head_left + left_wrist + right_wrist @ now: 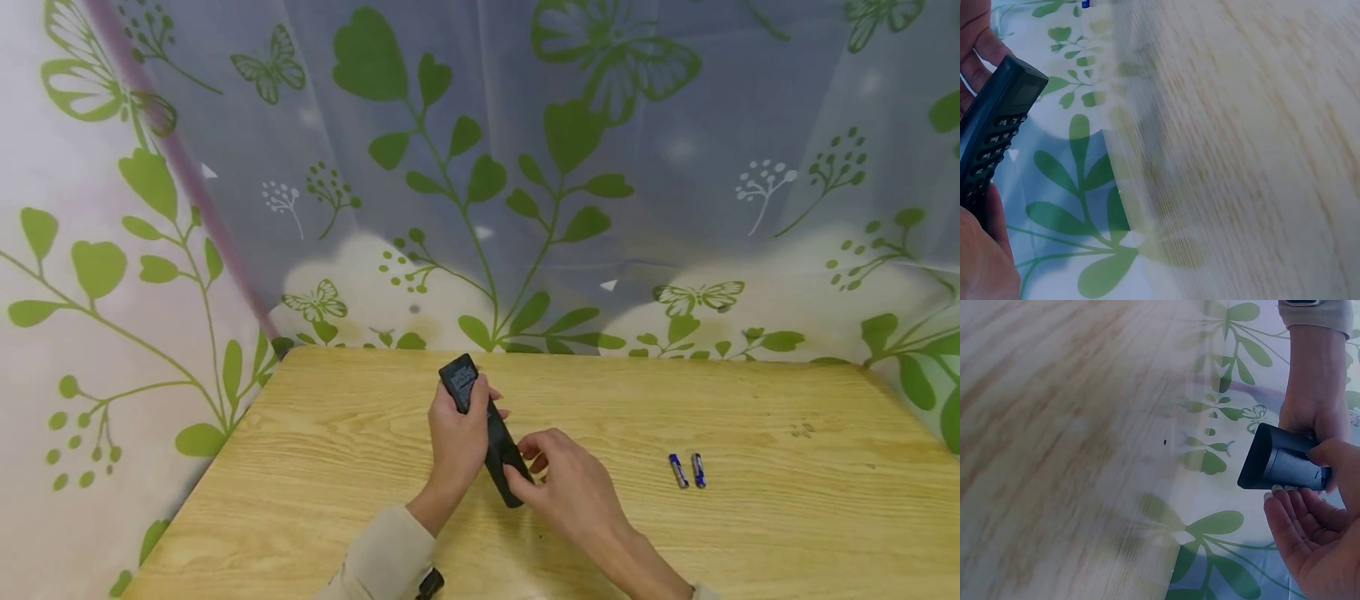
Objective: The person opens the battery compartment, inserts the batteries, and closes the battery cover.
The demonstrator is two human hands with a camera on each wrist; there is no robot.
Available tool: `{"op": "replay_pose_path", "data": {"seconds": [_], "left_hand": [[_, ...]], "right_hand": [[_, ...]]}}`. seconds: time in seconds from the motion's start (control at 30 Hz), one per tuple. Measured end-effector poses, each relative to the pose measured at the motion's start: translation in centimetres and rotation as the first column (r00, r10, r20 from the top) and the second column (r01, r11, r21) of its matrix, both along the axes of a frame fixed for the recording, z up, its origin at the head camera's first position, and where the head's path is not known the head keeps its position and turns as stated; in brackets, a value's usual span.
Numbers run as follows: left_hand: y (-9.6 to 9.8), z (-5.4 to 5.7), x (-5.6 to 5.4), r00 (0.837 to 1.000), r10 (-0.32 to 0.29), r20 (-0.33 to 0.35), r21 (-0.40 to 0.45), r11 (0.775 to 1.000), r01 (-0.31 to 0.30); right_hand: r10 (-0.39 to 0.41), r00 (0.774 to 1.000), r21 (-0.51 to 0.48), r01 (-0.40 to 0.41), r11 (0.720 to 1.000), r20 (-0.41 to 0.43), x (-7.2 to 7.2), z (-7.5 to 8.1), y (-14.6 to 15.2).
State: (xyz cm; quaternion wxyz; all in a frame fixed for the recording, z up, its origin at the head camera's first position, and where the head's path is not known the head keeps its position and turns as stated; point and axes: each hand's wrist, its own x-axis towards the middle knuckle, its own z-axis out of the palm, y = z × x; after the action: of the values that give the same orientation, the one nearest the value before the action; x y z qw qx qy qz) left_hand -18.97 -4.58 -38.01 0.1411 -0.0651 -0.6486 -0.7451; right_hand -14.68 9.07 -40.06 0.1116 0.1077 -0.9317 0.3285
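A black handset is held aslant over the table, its labelled back facing up in the head view. My left hand grips its far half, thumb lying across the back beside the label. At the near end, my right hand holds it between thumb and fingers. In the right wrist view the thumb presses by a rectangular cover on the handset, fingertips along the opposite edge. The left wrist view shows the handset's keypad face, with number keys and a small screen. Palm of the left hand is hidden behind it.
Two small blue batteries lie side by side on the wooden table, right of the hands. Patterned cloth with green leaves hangs behind the table and along its left. A black object shows beside the left sleeve.
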Motion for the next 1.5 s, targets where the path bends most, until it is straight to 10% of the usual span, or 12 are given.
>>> {"op": "replay_pose_path", "data": {"seconds": [0.77, 1.5], "left_hand": [[-0.5, -0.3, -0.4, 1.000, -0.025, 0.016, -0.027, 0.999, 0.026], [-1.2, -0.3, -0.7, 0.999, -0.013, 0.029, -0.034, 0.999, 0.014]], "right_hand": [[0.067, 0.990, -0.346, -0.019, 0.938, 0.125, -0.5, 0.9, 2.0], [-0.196, 0.971, -0.003, 0.199, 0.980, 0.139, -1.8, 1.2, 16.6]]}}
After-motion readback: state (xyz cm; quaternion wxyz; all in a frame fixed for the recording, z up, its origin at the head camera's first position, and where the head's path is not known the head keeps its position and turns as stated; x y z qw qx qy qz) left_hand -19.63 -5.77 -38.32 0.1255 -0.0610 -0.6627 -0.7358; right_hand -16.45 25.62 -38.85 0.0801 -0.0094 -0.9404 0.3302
